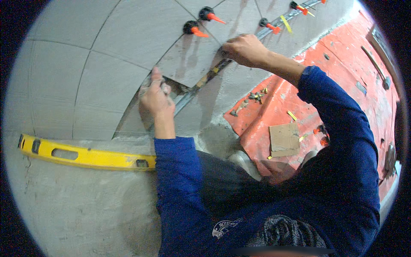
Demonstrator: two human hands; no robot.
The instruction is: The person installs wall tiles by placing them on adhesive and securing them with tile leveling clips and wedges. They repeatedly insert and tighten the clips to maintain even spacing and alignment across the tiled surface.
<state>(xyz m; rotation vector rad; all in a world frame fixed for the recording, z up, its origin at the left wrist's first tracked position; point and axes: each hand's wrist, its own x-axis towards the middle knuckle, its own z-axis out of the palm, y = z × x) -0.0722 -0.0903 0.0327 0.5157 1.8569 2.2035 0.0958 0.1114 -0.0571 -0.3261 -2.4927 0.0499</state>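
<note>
My left hand [157,96] is at the edge of a grey tile [184,64], beside a dark gap [177,88] in the tiling. One digit points up along the tile joint and the other fingers are curled; whatever they hold is hidden. Farther right, my right hand [246,50] is closed with its fingertips down at the tile's lower edge, next to a metal strip [201,83]. A dark patch shows under those fingertips, too unclear to name. Two black round tile levelers with orange handles [207,13] [191,28] sit on the tile joints above.
More orange-handled levelers [269,25] line the metal strip. A yellow spirit level [107,159] lies left of my left forearm. On the right, an orange sheet [265,115] carries cardboard [284,140], small scattered pieces [257,97] and a hammer-like tool [376,68].
</note>
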